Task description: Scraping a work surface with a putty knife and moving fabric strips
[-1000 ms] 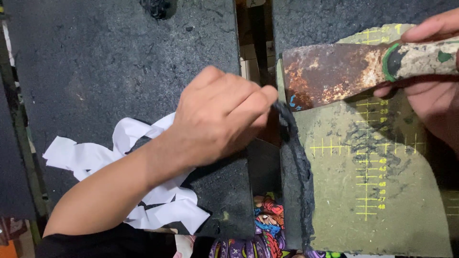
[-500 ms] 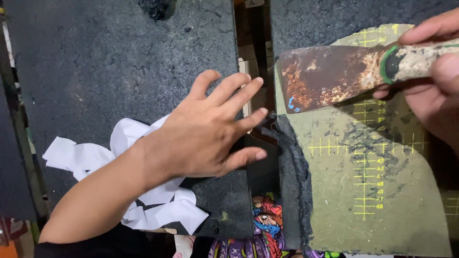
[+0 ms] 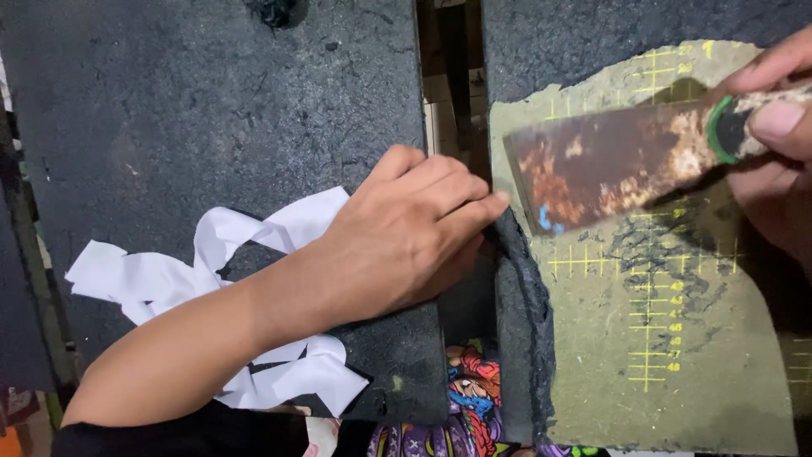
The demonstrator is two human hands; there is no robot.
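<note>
Right hand [image 3: 782, 161], at frame edge: grip closed around the handle of a rusty scraper [image 3: 609, 165], thumb pressed on top, apparently to keep the blade flat and low over the olive mat [image 3: 677, 364] with yellow ruled marks. Left hand [image 3: 406, 237]: fingertips together, pinching the black layer's peeled edge [image 3: 520, 279] beside the blade tip, likely for tension. White paper strips [image 3: 161, 279] lie under the forearm on the dark surface [image 3: 211, 101].

No packages, signs or screens show; only a worn olive-green sheet [image 3: 677, 338] bearing yellow ruled markings.
</note>
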